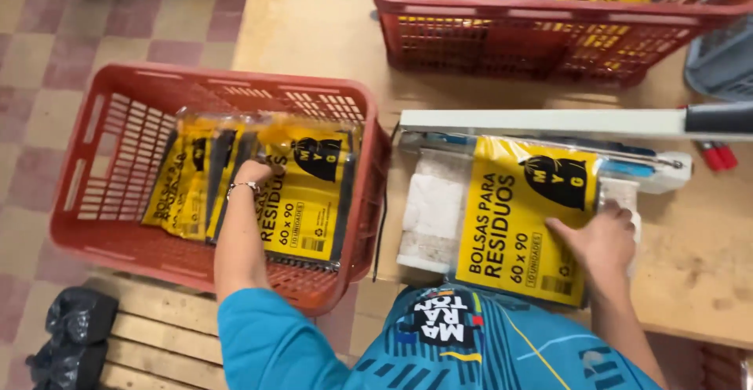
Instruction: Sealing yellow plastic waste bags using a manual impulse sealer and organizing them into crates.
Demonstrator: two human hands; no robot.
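The left hand (252,172) reaches down, arm extended, fingers curled out of view (a bracelet circles the wrist). The right hand (600,237) lies palm down, fingers spread flat, right of the torso.

left hand (252,172) fingers: buried among yellow packets (302,194) in near red basket (94,163), grip unreadable
far red basket (541,37): cropped by top edge
grey crate (722,65): cut off at right edge
right hand (600,237) palm: pressed down, underside hidden

Left hand (252,172) apparently touches basket's packets (302,194); right hand (600,237) presses yellow packet (522,217).
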